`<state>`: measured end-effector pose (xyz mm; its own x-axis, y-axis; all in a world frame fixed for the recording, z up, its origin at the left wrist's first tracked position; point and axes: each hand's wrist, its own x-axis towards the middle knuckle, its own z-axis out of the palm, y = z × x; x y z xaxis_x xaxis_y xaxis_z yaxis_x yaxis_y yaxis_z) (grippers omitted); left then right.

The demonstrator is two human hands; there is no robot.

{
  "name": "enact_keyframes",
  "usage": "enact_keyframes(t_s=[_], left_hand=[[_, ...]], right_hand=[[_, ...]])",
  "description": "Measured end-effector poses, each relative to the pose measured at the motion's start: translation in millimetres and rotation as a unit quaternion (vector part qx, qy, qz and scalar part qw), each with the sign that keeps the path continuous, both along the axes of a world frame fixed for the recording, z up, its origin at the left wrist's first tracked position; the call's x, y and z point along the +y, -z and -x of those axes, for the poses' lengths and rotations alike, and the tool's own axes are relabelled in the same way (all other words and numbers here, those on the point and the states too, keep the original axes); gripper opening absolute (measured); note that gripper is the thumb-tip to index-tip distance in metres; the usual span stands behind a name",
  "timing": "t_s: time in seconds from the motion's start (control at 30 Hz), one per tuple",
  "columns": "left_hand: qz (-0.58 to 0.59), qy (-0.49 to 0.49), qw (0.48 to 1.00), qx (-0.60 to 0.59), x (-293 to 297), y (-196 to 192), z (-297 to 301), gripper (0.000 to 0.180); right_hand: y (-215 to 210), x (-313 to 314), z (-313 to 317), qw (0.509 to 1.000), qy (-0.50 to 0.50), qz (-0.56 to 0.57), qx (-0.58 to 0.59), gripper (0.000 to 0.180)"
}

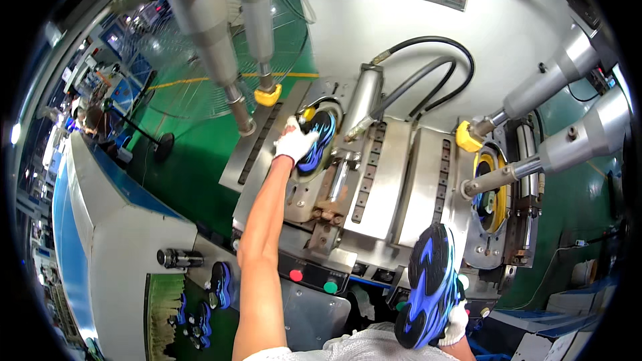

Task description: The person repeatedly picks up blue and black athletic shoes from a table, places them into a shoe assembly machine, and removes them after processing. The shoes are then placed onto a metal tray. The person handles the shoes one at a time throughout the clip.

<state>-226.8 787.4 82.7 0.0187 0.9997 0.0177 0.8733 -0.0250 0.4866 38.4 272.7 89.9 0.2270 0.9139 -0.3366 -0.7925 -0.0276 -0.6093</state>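
A blue and black shoe (318, 142) is seen seated in the left station (314, 160) of a steel pressing machine (394, 180), with its sole turned toward the camera, and the gloved left hand (294, 142) is laid against its near-left side, the arm being stretched far out from the lower edge. Whether the fingers are closed around the shoe or only pressed on it cannot be told, because the glove hides them. A second blue and black shoe (428, 287) is gripped in the gloved right hand (456, 324) at the near right, close to the body, with its sole also facing up; the fingers are wrapped around its lower end. The right station (491, 190), ringed in yellow, appears to carry no shoe, only dark parts inside the ring, and a piston rod (495, 179) is stretched across it. From this it is judged that the work is about halfway: one shoe is placed or is being settled at the left station, while the other shoe is not yet put on the machine. A red button (295, 275) and a green button (330, 287) are found on the near panel, untouched by both hands. More blue shoes (200, 307) are lying at the near left, below the machine, beside a green brush (164, 314).
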Motion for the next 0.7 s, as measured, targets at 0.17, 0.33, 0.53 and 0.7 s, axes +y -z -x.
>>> enact_keyframes(t_s=[0.17,0.33,0.53,0.7], left_hand=[[-0.1,-0.005,0.983,-0.152,-111,-94,52,0.068],[-0.111,-0.06,0.95,-0.286,-267,-69,148,0.061],[0.018,-0.278,0.933,-0.228,-447,21,206,0.064],[0.102,-0.401,0.887,-0.205,-538,116,175,0.061]], right_hand=[[-95,86,62,0.997,-0.016,-0.014,0.077,0.058],[-91,191,123,0.988,-0.1,0.059,-0.098,0.041],[-68,384,210,0.968,-0.146,0.065,-0.194,0.022],[95,541,129,0.675,0.029,0.159,-0.72,0.034]])
